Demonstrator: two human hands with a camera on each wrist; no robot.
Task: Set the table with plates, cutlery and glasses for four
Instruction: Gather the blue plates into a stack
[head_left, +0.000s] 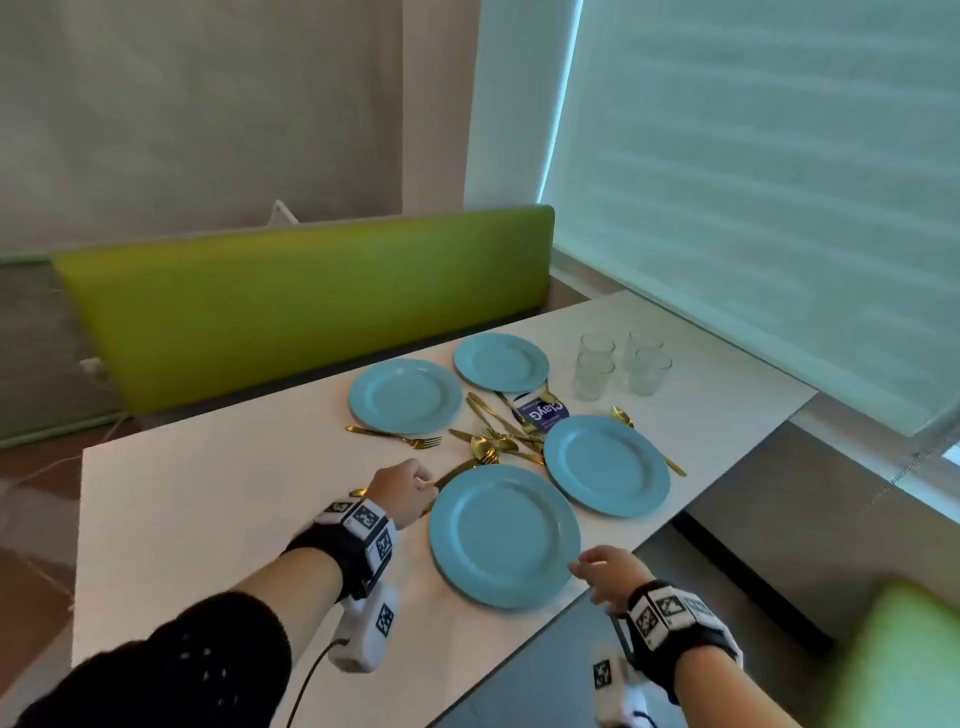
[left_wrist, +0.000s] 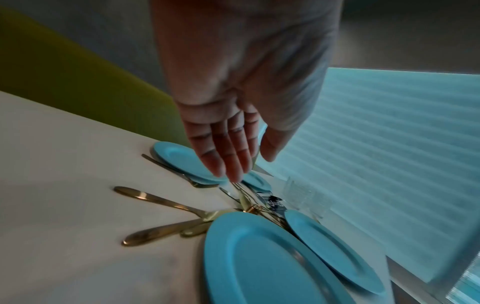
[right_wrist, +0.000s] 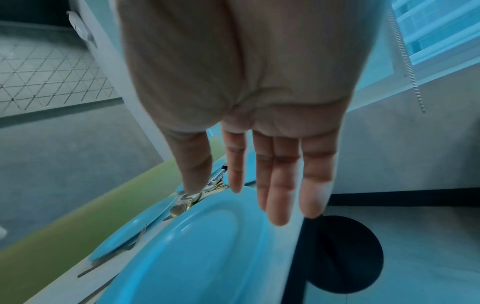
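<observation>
Blue near plate (head_left: 504, 535) lies at the white table's (head_left: 208, 519) front edge. Left hand (head_left: 400, 493), fingers straight and holding nothing, hovers over gold cutlery (left_wrist: 166, 214) just left of that plate. Right hand (head_left: 605, 569), fingers relaxed and extended, is at its right rim. Three more plates and four glasses (head_left: 618, 364) stand beyond it.

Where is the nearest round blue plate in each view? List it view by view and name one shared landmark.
Head: the nearest round blue plate lies low and centre, at the white table's near edge.
Left wrist: bottom centre-right, below the fingers.
Right wrist: bottom centre, under the fingertips.
Shared landmark: the pile of gold cutlery just beyond the plate's far rim.
</observation>
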